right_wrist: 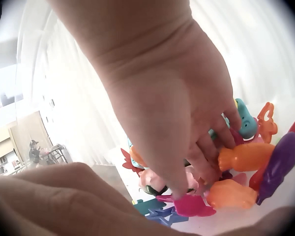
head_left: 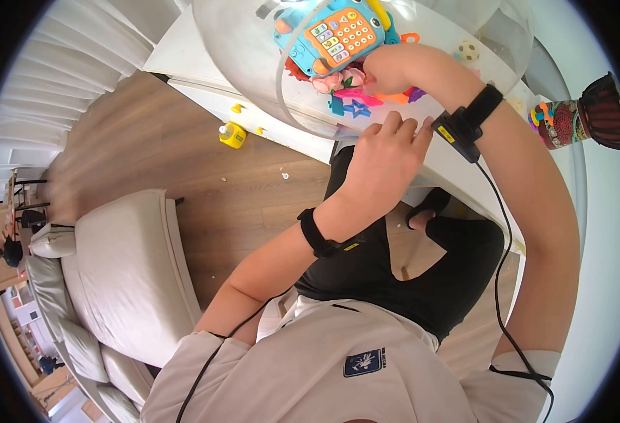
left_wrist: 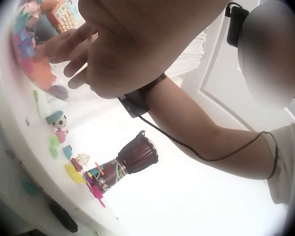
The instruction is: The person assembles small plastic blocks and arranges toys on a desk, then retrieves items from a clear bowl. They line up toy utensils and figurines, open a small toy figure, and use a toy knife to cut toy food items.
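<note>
Hand, left (head_left: 384, 166): fingers bent at the near side of a large clear rounded container (head_left: 280, 83); whether gripping, cannot tell. Hand, right (right_wrist: 182, 108): inside the container, fingers down among toys; pinch hidden. Below it, in the container: glossy magenta plastic toy (right_wrist: 194, 206), probably light, stiff, slippery, best pinched across its sides; pink artificial flowers (head_left: 327, 82), likely soft. Beneath the container: white counter (head_left: 183, 60). Left of the container, beyond: wood-plank floor (head_left: 225, 204), beige padded sofa (head_left: 130, 240), white pleated curtain (head_left: 98, 42).

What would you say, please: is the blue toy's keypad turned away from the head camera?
No, the head view shows the blue toy with its orange keypad facing the camera.
</note>
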`<state>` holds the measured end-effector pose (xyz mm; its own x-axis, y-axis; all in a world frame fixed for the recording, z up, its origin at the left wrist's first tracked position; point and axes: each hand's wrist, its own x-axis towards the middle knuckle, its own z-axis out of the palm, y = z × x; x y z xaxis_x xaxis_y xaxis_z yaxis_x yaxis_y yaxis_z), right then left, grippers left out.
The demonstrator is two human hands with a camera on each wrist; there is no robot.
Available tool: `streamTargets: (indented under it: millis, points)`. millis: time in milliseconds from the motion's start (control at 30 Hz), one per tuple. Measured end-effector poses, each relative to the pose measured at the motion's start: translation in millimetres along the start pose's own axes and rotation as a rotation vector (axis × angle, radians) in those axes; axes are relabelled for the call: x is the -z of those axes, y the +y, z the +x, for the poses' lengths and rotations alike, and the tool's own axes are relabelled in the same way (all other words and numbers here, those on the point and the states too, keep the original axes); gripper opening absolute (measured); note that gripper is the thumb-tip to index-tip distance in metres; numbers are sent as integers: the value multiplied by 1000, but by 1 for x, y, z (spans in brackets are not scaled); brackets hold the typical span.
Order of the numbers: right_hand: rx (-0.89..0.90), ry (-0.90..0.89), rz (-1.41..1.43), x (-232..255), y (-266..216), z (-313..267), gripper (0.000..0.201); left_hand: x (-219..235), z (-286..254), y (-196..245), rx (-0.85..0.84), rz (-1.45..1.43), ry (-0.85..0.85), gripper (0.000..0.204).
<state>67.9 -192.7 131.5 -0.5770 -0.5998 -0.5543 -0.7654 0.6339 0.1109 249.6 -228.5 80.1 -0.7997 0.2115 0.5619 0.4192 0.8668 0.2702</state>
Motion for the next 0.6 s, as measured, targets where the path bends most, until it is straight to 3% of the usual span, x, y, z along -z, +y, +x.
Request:
streamTargets:
  millis: [67, 200, 433, 533, 600]
  points:
    - [47, -3, -6, 4, -9, -10, 36, 0, 0, -1, -30, 25, 39, 51]
    - [159, 15, -21, 2, -11, -8, 39, 3, -1, 3, 23, -23, -59, 46]
    - [110, -12, 43, -7, 1, 7, 26, 8, -6, 0, 13, -63, -61, 47]
    - [51, 51, -20, -15, -3, 6, 19, 7, -5, 1, 19, -48, -65, 48]
    - [-11, 252, -210, -21, -12, 1, 16, 6, -6, 0, 23, -54, -57, 49]
